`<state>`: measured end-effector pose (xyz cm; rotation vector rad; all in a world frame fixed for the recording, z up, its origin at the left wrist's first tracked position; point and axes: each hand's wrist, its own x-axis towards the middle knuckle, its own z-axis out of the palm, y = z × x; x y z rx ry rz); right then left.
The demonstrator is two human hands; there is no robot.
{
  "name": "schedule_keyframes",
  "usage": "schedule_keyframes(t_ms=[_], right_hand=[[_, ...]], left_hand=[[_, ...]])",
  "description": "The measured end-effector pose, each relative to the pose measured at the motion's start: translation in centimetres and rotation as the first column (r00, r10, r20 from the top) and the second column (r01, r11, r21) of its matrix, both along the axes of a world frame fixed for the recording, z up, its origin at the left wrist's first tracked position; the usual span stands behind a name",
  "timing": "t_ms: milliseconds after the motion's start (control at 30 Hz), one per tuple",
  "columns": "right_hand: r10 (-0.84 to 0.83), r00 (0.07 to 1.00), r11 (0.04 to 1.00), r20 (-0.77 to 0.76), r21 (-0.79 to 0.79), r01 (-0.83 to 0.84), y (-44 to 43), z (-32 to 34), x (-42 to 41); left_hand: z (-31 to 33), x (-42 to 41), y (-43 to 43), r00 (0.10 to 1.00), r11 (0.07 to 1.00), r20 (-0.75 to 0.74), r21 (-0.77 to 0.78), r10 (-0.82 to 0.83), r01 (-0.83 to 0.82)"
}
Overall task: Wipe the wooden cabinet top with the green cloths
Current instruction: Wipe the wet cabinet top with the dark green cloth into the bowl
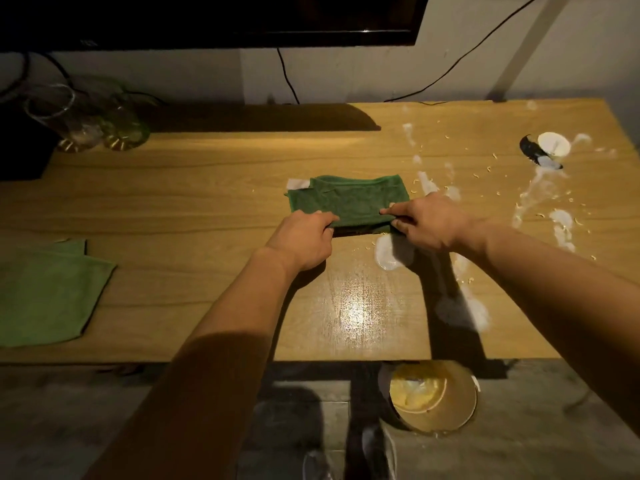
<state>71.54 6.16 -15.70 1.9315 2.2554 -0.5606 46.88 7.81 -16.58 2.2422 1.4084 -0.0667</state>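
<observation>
A folded dark green cloth (346,202) lies in the middle of the wooden cabinet top (194,188). My left hand (301,240) pinches its near left edge, and my right hand (429,221) pinches its near right edge, lifting that edge slightly. A second, lighter green cloth (48,292) lies flat at the left front, untouched. White spilled liquid (389,254) and small crumbs (485,168) spread across the right half of the top.
Two glass vessels (86,116) stand at the back left. A black and white lid-like object (543,150) lies at the back right. A tan bucket (433,396) sits on the floor below the front edge. A dark screen (207,19) and cables hang on the wall.
</observation>
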Motion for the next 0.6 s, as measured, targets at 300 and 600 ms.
schedule_keyframes(t_ms=[300,600], right_hand=[[0.094,0.995,0.996,-0.027,-0.003,-0.094,-2.5,-1.0,1.7],[0.203,0.979,0.978,-0.030,-0.047,-0.205,-7.9,-0.5,4.9]], left_hand=[[0.0,1.5,-6.5,0.992,0.992,0.018,-0.015,0.124,-0.124],[-0.3,5.2,-14.0,0.964,0.966,0.067,-0.039,0.258,-0.255]])
